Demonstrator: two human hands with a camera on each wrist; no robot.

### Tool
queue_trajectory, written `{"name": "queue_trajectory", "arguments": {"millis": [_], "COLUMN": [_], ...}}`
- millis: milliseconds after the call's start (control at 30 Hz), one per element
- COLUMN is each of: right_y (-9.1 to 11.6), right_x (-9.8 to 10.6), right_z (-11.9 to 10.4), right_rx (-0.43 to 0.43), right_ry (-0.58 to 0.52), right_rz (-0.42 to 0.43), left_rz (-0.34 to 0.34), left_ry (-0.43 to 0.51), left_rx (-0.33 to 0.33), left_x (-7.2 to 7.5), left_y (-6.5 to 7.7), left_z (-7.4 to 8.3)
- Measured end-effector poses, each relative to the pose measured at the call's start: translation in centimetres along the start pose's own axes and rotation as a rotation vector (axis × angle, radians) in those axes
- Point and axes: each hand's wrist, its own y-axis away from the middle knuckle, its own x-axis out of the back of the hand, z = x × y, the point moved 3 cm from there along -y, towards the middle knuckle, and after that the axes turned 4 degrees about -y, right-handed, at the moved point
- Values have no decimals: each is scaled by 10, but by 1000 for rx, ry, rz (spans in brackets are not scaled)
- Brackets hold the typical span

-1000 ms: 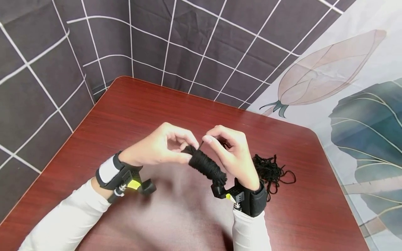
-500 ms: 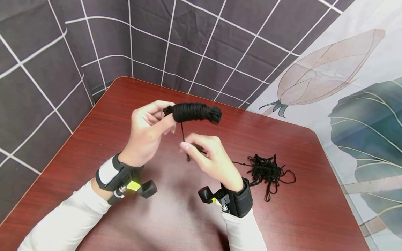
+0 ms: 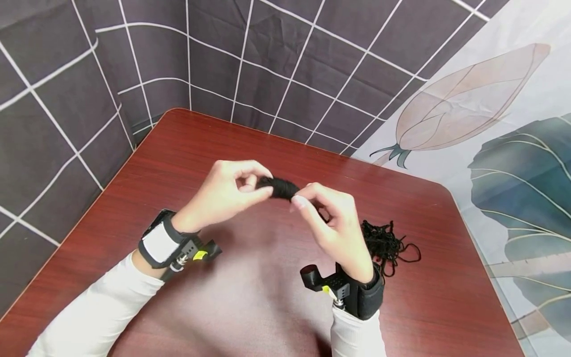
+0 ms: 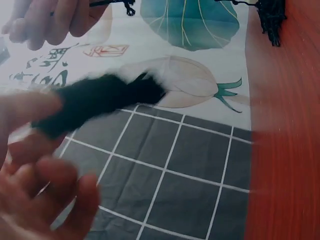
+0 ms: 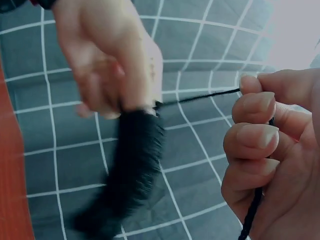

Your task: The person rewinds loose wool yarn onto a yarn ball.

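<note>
A bundle of wound black cord [image 3: 282, 188] is held above the table by my left hand [image 3: 227, 193], its thumb and fingers pinching one end. In the left wrist view the bundle [image 4: 105, 100] looks blurred and sticks out from those fingers. My right hand [image 3: 332, 218] pinches a single strand between thumb and forefinger. Seen from the right wrist, that strand [image 5: 200, 96] runs taut from the bundle's gripped end to the right fingertips [image 5: 252, 107], and more cord hangs below the curled fingers. A loose tangle of the same cord [image 3: 385, 243] lies behind the right wrist, partly hidden.
The reddish-brown wooden table [image 3: 250, 297] lies beneath both hands. A dark curtain with a white grid [image 3: 267, 59] hangs behind it, and a pale panel printed with leaves [image 3: 446, 163] stands on the right. Each wrist wears a strapped camera.
The left hand has turned the bundle and come down to the right from its raised position half a second ago. My right hand has moved up and right from below it, still pinching the strand.
</note>
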Motion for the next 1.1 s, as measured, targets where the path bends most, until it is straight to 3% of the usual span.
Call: {"name": "queue_trajectory", "arguments": {"millis": [133,200,267,333,433,600,733,867,967,1100], "right_y": [0,0,-1,-1,-3,-4,-3,-3,-3,-2], "right_x": [9,10,9,6,0,-11,-24,-31,-29,-19], "right_z": [3,6,10,15,23,24,23,16,6,-4], "right_rx": [2,1,-12,-36,-72,-70,-13,1,24,71], "right_ry": [1,-7,-11,-24,-30,-5,54,49,56,82], "right_rz": [51,55,51,36,5,-51,-100,-157,-161,-97], "left_rz": [-262,-355,-406,-406,-328,-66,175,357,376,236], "left_ry": [99,164,237,307,425,576,568,379,197,72], "left_rx": [-32,-70,-102,-121,-119,-115,-122,-115,-96,-76], "left_x": [-8,-10,-10,-10,-8,-3,4,9,10,7], "left_y": [4,7,9,10,11,8,7,7,6,3], "left_z": [3,7,11,15,19,24,24,23,20,16]}}
